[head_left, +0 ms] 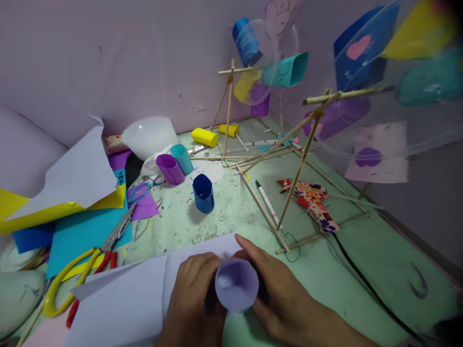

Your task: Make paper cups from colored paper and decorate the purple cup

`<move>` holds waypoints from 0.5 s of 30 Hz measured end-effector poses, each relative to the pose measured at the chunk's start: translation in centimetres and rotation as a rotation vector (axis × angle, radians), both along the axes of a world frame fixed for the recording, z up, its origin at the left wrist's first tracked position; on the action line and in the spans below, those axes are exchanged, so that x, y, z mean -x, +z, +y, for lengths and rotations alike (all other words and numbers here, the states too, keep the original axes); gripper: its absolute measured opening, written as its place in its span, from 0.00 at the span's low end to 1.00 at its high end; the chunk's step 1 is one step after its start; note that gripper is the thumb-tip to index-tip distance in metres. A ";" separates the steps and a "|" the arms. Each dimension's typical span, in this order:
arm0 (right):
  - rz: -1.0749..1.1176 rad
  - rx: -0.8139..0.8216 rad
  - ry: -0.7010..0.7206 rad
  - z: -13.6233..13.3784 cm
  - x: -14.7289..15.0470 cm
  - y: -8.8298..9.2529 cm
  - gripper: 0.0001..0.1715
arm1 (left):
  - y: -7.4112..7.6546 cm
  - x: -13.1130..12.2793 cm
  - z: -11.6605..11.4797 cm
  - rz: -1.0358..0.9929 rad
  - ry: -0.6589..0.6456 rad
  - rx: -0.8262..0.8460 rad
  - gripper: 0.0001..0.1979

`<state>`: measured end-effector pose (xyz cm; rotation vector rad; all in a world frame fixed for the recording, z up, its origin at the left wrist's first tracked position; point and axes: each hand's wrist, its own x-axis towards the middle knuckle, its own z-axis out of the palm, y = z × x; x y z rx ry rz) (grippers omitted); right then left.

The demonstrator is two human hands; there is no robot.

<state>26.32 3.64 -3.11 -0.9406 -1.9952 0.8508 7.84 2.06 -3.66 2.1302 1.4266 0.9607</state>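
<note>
A pale lavender paper tube (237, 285), its open end facing up, is held between both hands low in the middle of the view. My left hand (193, 294) wraps its left side and my right hand (278, 294) closes round its right side. The inside of the tube shows; its lower part is hidden by the hands. Under my left hand lies a white paper sheet (126, 299). Farther off, apart from both hands, a dark blue paper tube (203, 195) stands upright on the table.
Yellow-handled scissors (87, 270) lie on coloured paper at left. Purple (170, 169), teal (182, 159) and yellow tubes (204, 137) stand or lie behind. At right, a wooden stick frame (300, 164) carries a wheel with paper cups. A corded, cloth-covered glue gun (314, 202) and marker (265, 202) lie near it.
</note>
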 end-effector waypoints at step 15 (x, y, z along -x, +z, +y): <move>-0.062 0.076 -0.041 -0.4 -0.9 0.5 0.56 | 4.6 1.5 1.3 0.296 -0.140 -0.212 0.10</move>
